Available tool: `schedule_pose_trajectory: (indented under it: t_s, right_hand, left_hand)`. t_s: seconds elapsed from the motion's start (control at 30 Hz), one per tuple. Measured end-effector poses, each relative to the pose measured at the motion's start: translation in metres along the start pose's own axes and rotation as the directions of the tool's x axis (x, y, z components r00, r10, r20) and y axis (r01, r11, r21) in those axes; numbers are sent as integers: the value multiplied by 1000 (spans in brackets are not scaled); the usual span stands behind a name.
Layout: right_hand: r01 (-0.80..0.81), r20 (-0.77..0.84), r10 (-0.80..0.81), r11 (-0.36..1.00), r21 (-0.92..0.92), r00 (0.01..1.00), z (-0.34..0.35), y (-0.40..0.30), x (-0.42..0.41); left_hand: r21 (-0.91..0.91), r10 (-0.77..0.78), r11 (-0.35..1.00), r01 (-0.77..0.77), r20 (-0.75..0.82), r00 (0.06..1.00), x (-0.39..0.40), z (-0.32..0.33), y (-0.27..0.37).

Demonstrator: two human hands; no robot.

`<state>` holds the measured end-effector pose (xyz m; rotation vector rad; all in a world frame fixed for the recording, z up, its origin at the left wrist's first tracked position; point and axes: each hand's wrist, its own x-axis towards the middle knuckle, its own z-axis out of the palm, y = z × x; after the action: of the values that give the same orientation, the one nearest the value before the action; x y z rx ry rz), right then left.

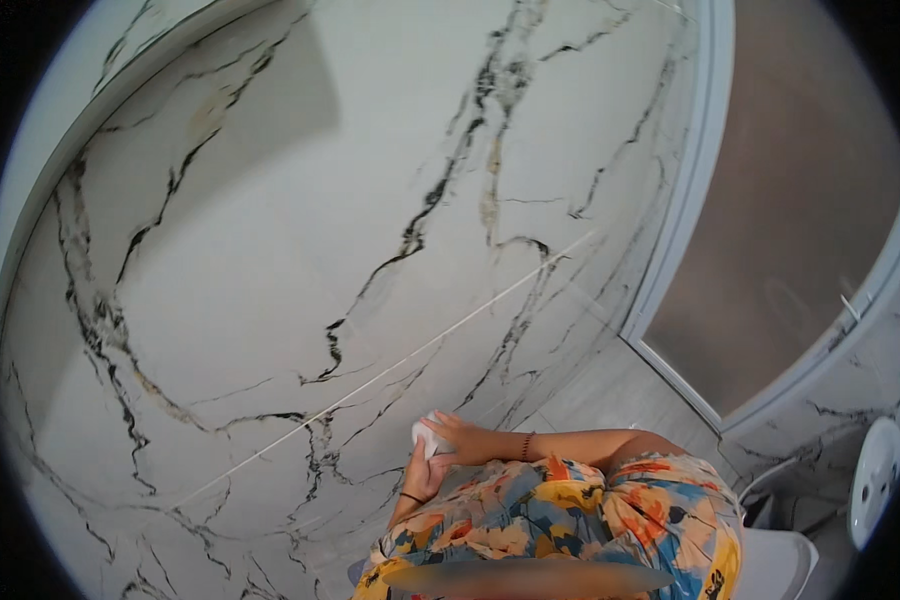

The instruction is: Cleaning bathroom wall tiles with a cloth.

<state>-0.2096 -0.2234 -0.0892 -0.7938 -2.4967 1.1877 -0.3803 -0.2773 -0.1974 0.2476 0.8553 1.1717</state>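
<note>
In front of my patterned clothing [525,510], both my hands are together around a small white object [424,436]. It looks like folded or wadded paper tissue, though the fingers cover much of it. My left hand [424,474] holds it from below, with a thin dark band on the wrist. From the right side comes my right hand [466,441], its fingers laid over the top of the white object. A beaded bracelet [528,446] circles that wrist.
White marble-look wall tiles [255,300] with dark veins stand before me, crossed by a pale joint line. To the right is a frosted door panel [780,225] in a white frame. A white rounded fixture [784,559] and a white oval object with dark openings [876,484] lie at lower right.
</note>
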Motion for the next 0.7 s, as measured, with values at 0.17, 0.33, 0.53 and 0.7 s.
schedule_pose_trajectory:
  t_s: [0.17, 0.33, 0.53, 0.7]
  right_hand:
    - [324, -485, -263, 945, 45, 834, -22, 6, 4]
    - [260, -303, 448, 156, 953, 841, -95, -16, -18]
    - [631, -976, 98, 749, 200, 194, -261, -18, -32]
    - [-22, -694, -720, 694, -720, -17, -351, -41, -2]
  left_hand:
    - [284, -84, 959, -27, 370, 925, -36, 124, 71]
    - [594, -11, 732, -335, 502, 865, -71, 162, 107]
    - [544, 230, 656, -523, 516, 825, -98, 180, 135]
    - [518, 650, 361, -776, 457, 607, -82, 217, 133]
